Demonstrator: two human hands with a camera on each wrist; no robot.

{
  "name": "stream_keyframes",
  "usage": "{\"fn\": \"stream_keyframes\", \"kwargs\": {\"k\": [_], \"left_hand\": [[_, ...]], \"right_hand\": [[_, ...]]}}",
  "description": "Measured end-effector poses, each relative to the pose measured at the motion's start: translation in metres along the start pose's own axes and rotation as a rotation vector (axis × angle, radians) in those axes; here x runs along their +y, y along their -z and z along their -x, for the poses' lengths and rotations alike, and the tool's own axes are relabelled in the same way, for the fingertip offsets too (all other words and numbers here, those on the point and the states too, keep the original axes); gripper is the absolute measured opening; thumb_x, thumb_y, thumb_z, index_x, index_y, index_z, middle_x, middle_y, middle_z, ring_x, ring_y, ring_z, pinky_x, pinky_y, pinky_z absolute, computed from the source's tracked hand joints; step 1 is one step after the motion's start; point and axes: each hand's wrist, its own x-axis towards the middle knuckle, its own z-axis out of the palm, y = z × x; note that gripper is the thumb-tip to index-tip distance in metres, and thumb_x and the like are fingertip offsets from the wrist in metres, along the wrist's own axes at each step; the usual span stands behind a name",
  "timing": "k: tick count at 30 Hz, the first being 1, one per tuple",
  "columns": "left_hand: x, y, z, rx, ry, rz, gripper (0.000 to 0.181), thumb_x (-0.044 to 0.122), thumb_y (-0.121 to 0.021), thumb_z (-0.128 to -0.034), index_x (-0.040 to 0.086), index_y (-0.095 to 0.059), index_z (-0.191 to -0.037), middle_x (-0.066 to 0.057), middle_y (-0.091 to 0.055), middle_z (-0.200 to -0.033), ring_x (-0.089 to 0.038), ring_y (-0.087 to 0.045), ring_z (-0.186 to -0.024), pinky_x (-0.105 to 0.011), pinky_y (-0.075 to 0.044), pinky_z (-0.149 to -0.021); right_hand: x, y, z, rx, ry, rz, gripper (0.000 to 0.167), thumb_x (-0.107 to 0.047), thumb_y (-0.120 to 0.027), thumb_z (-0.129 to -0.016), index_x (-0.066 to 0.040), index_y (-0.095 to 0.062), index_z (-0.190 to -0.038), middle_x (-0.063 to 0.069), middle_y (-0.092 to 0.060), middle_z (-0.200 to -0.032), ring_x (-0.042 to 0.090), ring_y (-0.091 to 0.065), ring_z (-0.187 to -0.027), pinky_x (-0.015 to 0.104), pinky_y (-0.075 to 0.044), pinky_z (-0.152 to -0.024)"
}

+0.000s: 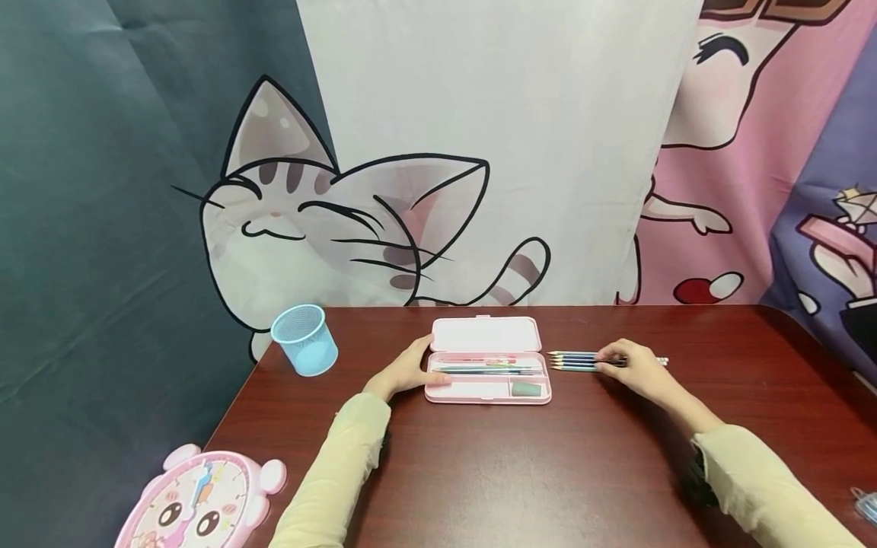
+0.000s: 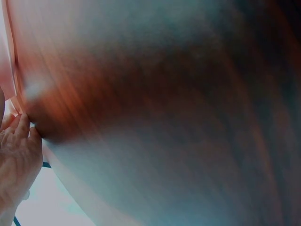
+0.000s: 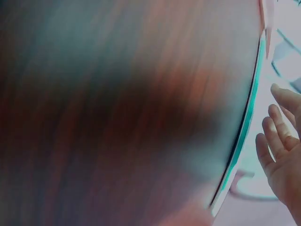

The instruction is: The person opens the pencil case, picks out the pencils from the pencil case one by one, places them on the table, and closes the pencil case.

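My left hand (image 1: 406, 371) grips the left side of an open pink pencil case (image 1: 468, 390), its thumb lying over the tray. Several pens or pencils (image 1: 503, 371) and a grey-green block (image 1: 526, 389) are in the case. To its right, several pencils (image 1: 572, 363) lie side by side, tips pointing left. Above them is my right hand (image 1: 637, 371), thumb and finger parted around the pencils. In the left wrist view my left hand (image 2: 19, 160) touches the case's edge; the right wrist view shows my right hand (image 3: 282, 146) with spread, slightly bent fingers.
A blue mesh cup (image 1: 311, 350) stands at the table's back left corner. At the lower left is a pink clock with a cartoon face (image 1: 195, 502). A small clear and blue item (image 1: 866, 504) lies at the right edge. Printed cloth (image 1: 507, 152) hangs behind the table.
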Motion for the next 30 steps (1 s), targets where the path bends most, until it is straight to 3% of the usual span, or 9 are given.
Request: {"fn": "stream_keyframes", "kwargs": {"k": [5, 8, 13, 20, 26, 30], "left_hand": [[0.0, -0.001, 0.0, 0.002, -0.004, -0.011, 0.1, 0.042, -0.076, -0.0701, 0.004, -0.021, -0.145, -0.014, -0.026, -0.149, -0.025, -0.025, -0.138, -0.041, -0.023, -0.112], [0.0, -0.002, 0.0, 0.002, -0.007, -0.008, 0.099, 0.041, -0.076, -0.0704, 0.004, -0.021, -0.144, -0.014, -0.026, -0.148, -0.025, -0.025, -0.137, -0.041, -0.023, -0.112], [0.003, -0.002, 0.002, 0.001, -0.005, 0.004, 0.098, 0.04, -0.076, -0.0706, 0.006, -0.022, -0.144, -0.013, -0.027, -0.148, -0.025, -0.026, -0.137, -0.041, -0.024, -0.111], [0.002, -0.002, 0.001, 0.002, -0.014, -0.004, 0.098, 0.041, -0.076, -0.0704, 0.006, -0.022, -0.145, -0.014, -0.028, -0.148, -0.026, -0.027, -0.136, -0.042, -0.025, -0.111], [0.002, 0.0, 0.002, 0.001, -0.002, 0.007, 0.099, 0.041, -0.076, -0.0704, 0.006, -0.022, -0.145, -0.013, -0.027, -0.148, -0.026, -0.026, -0.137, -0.042, -0.024, -0.111], [0.002, 0.001, 0.003, 0.0, 0.006, 0.002, 0.099, 0.042, -0.076, -0.0706, 0.006, -0.022, -0.145, -0.013, -0.026, -0.149, -0.025, -0.026, -0.137, -0.042, -0.024, -0.111]], "right_hand": [[-0.025, -0.02, -0.013, -0.132, -0.079, -0.117, 0.014, -0.011, -0.07, -0.077, -0.004, -0.068, -0.089, 0.008, -0.064, -0.087, 0.014, -0.058, -0.077, 0.024, -0.045, -0.065], [-0.039, -0.032, -0.022, -0.163, -0.089, -0.166, 0.015, -0.011, -0.069, -0.078, -0.003, -0.068, -0.091, 0.01, -0.065, -0.089, 0.018, -0.06, -0.081, 0.025, -0.046, -0.068], [-0.059, -0.046, -0.037, -0.222, -0.03, -0.18, 0.013, -0.007, -0.066, -0.081, -0.001, -0.069, -0.092, 0.01, -0.069, -0.088, 0.014, -0.059, -0.077, 0.023, -0.047, -0.066], [-0.071, -0.055, -0.046, -0.385, 0.09, -0.126, 0.019, -0.009, -0.062, -0.084, 0.001, -0.067, -0.099, 0.012, -0.07, -0.093, 0.015, -0.062, -0.08, 0.027, -0.049, -0.068], [-0.071, -0.059, -0.044, -0.379, 0.078, -0.134, 0.017, -0.008, -0.062, -0.085, 0.0, -0.067, -0.099, 0.006, -0.068, -0.082, 0.006, -0.049, -0.067, 0.019, -0.042, -0.06], [-0.07, -0.059, -0.042, -0.349, 0.072, -0.16, 0.015, -0.01, -0.062, -0.085, 0.0, -0.068, -0.095, 0.008, -0.068, -0.086, 0.006, -0.05, -0.07, 0.019, -0.043, -0.062]]}}
